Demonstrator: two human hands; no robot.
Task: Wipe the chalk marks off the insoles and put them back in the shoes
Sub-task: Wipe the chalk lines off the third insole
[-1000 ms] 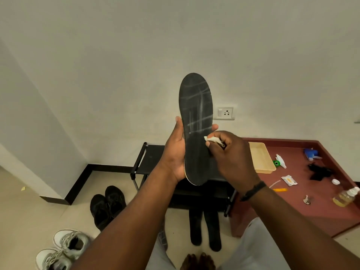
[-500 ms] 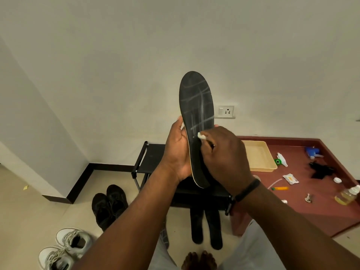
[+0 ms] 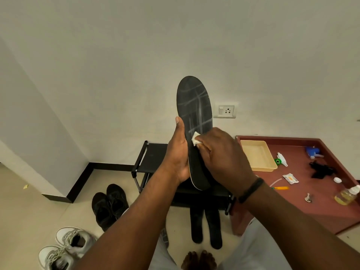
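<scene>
- My left hand (image 3: pixel 178 152) grips a black insole (image 3: pixel 194 121) by its heel half, thumb up along the near edge, fingers curled behind; the insole stands upright, rounded toe at the top.
- My right hand (image 3: pixel 224 154) pinches a small crumpled white wipe (image 3: pixel 195 140) and presses it on the insole's face, just beside the left thumb.
- Above the wipe the matte black surface carries pale chalk lines — criss-crossed streaks, smeared in places. A thin tan layer shows along the insole's lower edge.
- A dark band (image 3: pixel 251 189) circles my right wrist.
- Below the grip, two more flat black insoles (image 3: pixel 206 227) lie side by side on the pale floor, under a black metal-framed shoe rack (image 3: pixel 153 156).
- Down to the left of the grip sit a pair of black shoes (image 3: pixel 109 204) and a pair of white laced sneakers (image 3: pixel 64 248).
- To the right of the grip, a reddish-brown table (image 3: pixel 311 201) holds a shallow cream plastic tray (image 3: pixel 257 155) and a bottle of yellowish liquid (image 3: pixel 346 194).
</scene>
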